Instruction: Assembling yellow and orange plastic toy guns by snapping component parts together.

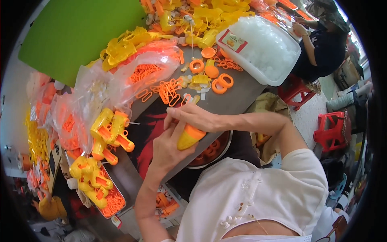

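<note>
A yellow plastic piece with an orange band [190, 137] sits in my left hand [166, 148], whose fingers curl round it. My right hand [198, 117] reaches across from the right, its fingers bent over the top of the piece and meeting the left fingers. A thin yellowish part pokes up beside the right knuckles; its kind is unclear. Just beyond the hands lie orange oval links [166, 92], orange rings [219, 84], an orange disc [211, 71] and a small yellow part [200, 80] on the dark tabletop [238, 99].
Left stand assembled yellow-orange plastic pieces [111, 131], with more above a tray of orange links [115, 201]. Clear bags [145, 68] hold orange parts; yellow parts [217, 16] heap behind. A white tub [268, 70] stands far right, near another person [322, 52]. Below my hands is a round container [215, 151].
</note>
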Tool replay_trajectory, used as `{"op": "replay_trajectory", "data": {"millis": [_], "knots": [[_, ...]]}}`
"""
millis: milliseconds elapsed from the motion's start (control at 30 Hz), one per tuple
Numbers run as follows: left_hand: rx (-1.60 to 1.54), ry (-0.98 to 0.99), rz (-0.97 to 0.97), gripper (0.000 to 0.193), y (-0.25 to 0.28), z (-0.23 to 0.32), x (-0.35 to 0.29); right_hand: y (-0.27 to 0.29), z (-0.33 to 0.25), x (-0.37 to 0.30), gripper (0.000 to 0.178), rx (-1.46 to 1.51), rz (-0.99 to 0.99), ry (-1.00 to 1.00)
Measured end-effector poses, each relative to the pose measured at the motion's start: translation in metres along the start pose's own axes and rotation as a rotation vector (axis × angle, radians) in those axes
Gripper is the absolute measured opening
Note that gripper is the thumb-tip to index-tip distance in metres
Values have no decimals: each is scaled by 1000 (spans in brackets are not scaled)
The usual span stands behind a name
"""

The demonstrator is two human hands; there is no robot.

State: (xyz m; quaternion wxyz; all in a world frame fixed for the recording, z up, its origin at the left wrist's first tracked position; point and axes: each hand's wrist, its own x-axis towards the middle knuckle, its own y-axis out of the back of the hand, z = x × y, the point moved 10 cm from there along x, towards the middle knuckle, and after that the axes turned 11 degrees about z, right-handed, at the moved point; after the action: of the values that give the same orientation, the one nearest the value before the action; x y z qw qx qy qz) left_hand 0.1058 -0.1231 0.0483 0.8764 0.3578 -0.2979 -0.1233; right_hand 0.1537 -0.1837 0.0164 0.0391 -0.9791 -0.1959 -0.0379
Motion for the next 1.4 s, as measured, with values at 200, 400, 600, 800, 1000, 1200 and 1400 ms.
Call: {"op": "replay_trajectory", "data": {"millis": [200,400,600,800,1000,1200,1400], "knots": [[12,-185,19,75,-7,6,-1,2,-21,-16,39,-135,86,272],[-62,7,69,82,9,-28,5,0,-20,24,38,-185,127,201],[-1034,625,319,73,36,-86,-54,163,28,94,22,-897,589,19],[-1592,665,529,71,23,-91,-72,182,63,166,21,-1430,630,67],[-1830,701,527,72,10,-91,-80,179,81,180,20,-1707,516,165],[-1646,597,506,63,15,-102,-52,199,19,114,26,-665,699,131],[-1205,629,657,59,8,-104,-27,4,-4,-13,17,198,131,-20]]}}
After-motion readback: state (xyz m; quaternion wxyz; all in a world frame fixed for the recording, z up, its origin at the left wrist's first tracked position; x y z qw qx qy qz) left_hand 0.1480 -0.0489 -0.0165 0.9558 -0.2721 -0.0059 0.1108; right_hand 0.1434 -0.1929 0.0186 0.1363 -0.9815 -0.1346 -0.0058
